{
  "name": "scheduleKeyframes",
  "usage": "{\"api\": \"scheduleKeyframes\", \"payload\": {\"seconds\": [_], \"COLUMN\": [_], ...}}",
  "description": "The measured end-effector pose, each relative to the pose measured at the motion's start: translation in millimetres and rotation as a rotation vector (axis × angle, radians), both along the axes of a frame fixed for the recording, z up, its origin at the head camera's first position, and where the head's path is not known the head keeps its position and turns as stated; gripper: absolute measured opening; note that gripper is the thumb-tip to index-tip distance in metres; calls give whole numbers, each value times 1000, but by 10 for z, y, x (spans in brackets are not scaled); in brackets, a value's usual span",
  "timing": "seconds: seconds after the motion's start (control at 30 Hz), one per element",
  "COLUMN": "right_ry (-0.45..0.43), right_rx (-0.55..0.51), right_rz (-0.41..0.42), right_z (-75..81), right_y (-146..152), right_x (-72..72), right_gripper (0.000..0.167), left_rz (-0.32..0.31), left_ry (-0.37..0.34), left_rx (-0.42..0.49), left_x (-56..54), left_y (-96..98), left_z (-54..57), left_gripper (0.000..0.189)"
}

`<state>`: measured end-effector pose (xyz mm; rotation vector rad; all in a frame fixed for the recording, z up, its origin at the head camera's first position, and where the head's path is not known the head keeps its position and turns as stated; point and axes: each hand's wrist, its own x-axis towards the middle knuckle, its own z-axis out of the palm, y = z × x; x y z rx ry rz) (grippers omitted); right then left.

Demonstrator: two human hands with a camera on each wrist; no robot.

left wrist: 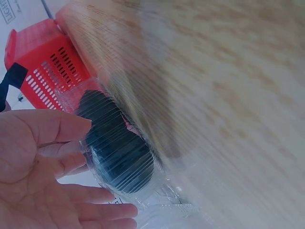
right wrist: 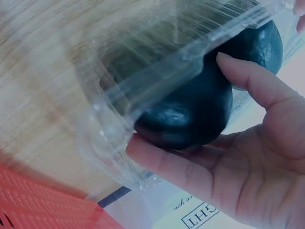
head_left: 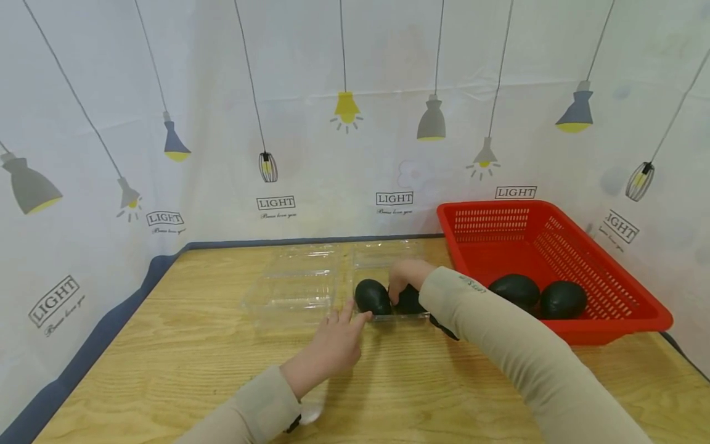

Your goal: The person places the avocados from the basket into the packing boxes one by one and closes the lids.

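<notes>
A clear plastic clamshell box [head_left: 402,317] stands mid-table with its lid [head_left: 296,290] folded out to the left. Inside it, one dark green avocado [head_left: 373,297] lies at the left. My right hand [head_left: 409,275] reaches in from above and grips a second avocado [right wrist: 190,107] at the box's right side, thumb and fingers on either side of it. At the box's front left corner is my left hand [head_left: 337,342], fingers extended, a fingertip at the rim. The left wrist view shows that hand's loosely spread fingers [left wrist: 102,195] beside the box wall.
A red perforated basket [head_left: 621,283] sits at the right, close to the right forearm. Two more avocados, one [head_left: 514,290] partly behind the sleeve and another [head_left: 563,300], lie inside it. A curtain printed with lamps [head_left: 333,185] hangs behind the wooden table [head_left: 183,327].
</notes>
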<state>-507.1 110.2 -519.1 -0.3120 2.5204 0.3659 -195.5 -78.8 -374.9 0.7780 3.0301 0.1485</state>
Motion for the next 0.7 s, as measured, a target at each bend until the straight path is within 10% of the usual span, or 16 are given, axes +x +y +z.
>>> {"api": "scheduleKeyframes", "payload": {"seconds": [0.1, 0.37, 0.7], "right_ry": [-10, -24, 91], "right_rx": [-31, -377, -444], "right_rz": [17, -212, -291], "right_z": [319, 2581, 3005], "right_y": [-4, -30, 863], "right_x": [176, 1799, 1803], "right_gripper": [52, 53, 62], "left_rz": [-10, -20, -13], "left_ry": [16, 35, 40], "left_rx": [1, -8, -24], "left_x": [4, 22, 14], "left_y": [6, 4, 10], "left_z": [5, 12, -14], "left_gripper": [54, 56, 53]}}
